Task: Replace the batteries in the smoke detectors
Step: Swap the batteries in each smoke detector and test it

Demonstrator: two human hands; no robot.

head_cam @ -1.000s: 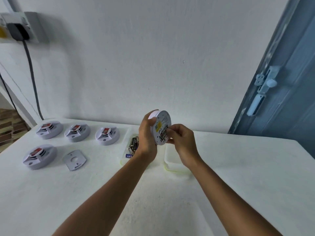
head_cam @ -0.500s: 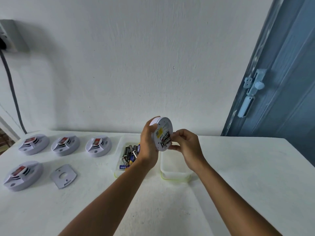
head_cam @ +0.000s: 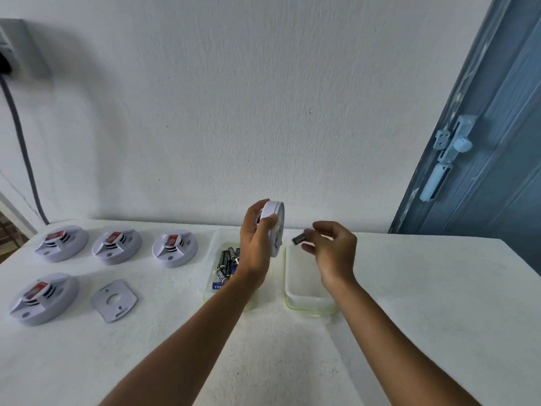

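Note:
My left hand [head_cam: 255, 244] grips a round white smoke detector [head_cam: 275, 227], held on edge above the table. My right hand [head_cam: 332, 247] pinches a small dark battery [head_cam: 299, 238] just right of the detector, above a clear plastic container [head_cam: 310, 300] that looks empty. A second clear container [head_cam: 211, 269] behind my left wrist holds several dark batteries [head_cam: 224, 263]. Several more white detectors with red labels lie on the left of the table, one of them at the front left [head_cam: 42, 297]. A grey mounting plate [head_cam: 114, 300] lies flat beside it.
The white table [head_cam: 424, 303] runs to a white wall. A blue door with a bolt latch [head_cam: 448, 153] stands at the right. A wall socket with a dark cable [head_cam: 20, 136] is at the far left.
My right hand has pulled away from the back of the detector to the right, now holding a battery. My left hand has turned the detector edge-on. The view shifted slightly.

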